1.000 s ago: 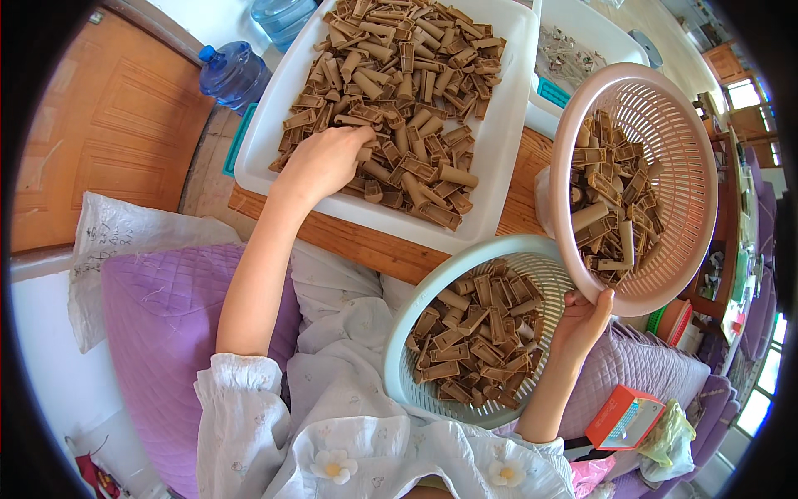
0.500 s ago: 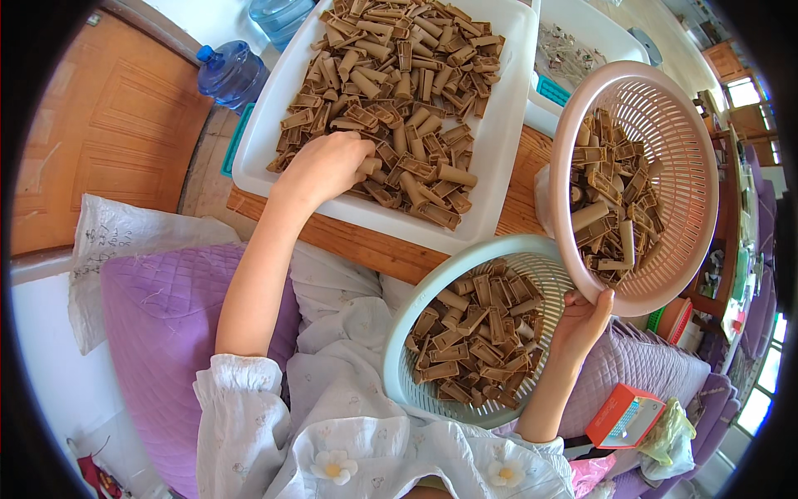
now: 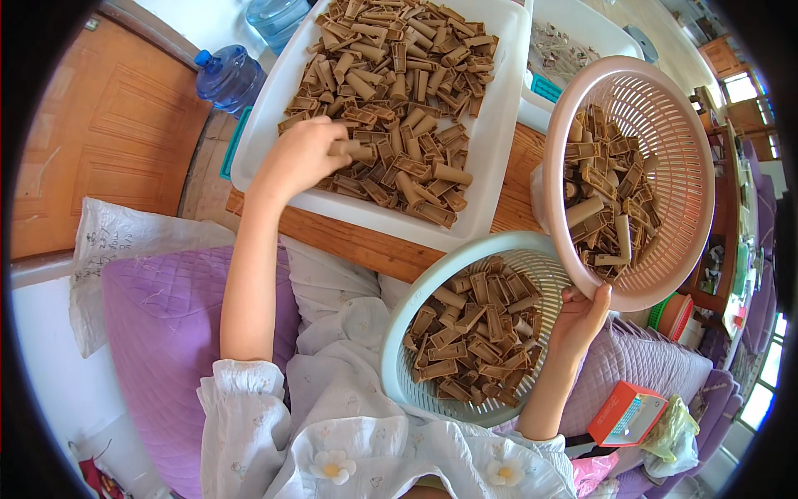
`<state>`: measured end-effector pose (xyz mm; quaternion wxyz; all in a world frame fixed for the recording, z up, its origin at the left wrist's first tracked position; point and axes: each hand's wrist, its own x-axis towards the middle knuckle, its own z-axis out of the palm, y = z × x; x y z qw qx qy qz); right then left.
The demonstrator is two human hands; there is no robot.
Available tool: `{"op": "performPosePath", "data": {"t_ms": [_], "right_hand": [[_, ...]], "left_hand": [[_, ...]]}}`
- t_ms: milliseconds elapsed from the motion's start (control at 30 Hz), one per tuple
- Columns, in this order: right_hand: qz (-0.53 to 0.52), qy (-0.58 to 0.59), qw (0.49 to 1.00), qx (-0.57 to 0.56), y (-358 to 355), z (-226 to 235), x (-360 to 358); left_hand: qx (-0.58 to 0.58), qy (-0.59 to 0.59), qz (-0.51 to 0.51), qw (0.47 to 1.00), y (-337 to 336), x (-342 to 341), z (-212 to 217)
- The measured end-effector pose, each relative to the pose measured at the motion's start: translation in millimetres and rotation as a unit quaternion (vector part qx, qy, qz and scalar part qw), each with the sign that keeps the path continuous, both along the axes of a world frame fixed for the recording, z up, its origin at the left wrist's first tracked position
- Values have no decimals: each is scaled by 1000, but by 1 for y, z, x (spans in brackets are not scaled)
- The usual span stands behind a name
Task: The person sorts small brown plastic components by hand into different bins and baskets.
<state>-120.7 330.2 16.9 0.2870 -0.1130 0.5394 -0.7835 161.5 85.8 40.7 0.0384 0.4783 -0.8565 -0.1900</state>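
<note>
My left hand (image 3: 301,160) is over the near left part of a large white tray (image 3: 490,195), closed on a brown half-tube piece (image 3: 359,152) at its fingertips. Heaped in the tray are many similar brown pieces (image 3: 407,91), some showing a hollow side and others a rounded back. My right hand (image 3: 579,323) grips the near rim of a pink slotted basket (image 3: 694,175), which tilts toward me and holds more of these pieces. Just left of that hand, a pale green basket (image 3: 399,333) rests by my lap, also partly filled with brown pieces.
A wooden table (image 3: 357,237) carries the tray. Behind the pink basket stands a white bin (image 3: 619,41) with clear scraps. Blue water bottles (image 3: 230,76) stand at the far left near a wooden door (image 3: 100,133). Purple cushions (image 3: 191,333) and a red box (image 3: 625,413) flank me.
My left hand has shifted slightly left and away from me, with the brown piece moving along at its fingertips. My right hand keeps its grip on the pink basket.
</note>
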Motion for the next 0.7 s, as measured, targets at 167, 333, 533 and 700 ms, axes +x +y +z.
{"op": "performPosePath", "data": {"t_ms": [167,333,533,700], "right_hand": [[15,7,1000,-3,1,-2,-2],[13,5,1000,-7,-1,-1,0],[-4,32,999,16,-1,-3,-1],[-30,20,999,24,-5,3,5]], "left_hand": [[-25,143,-3,989,-6,19,2],[304,344,103,882,1,23,6],[420,492,105,755,38,-3,19],[525,448,9,724,82,-25,45]]}}
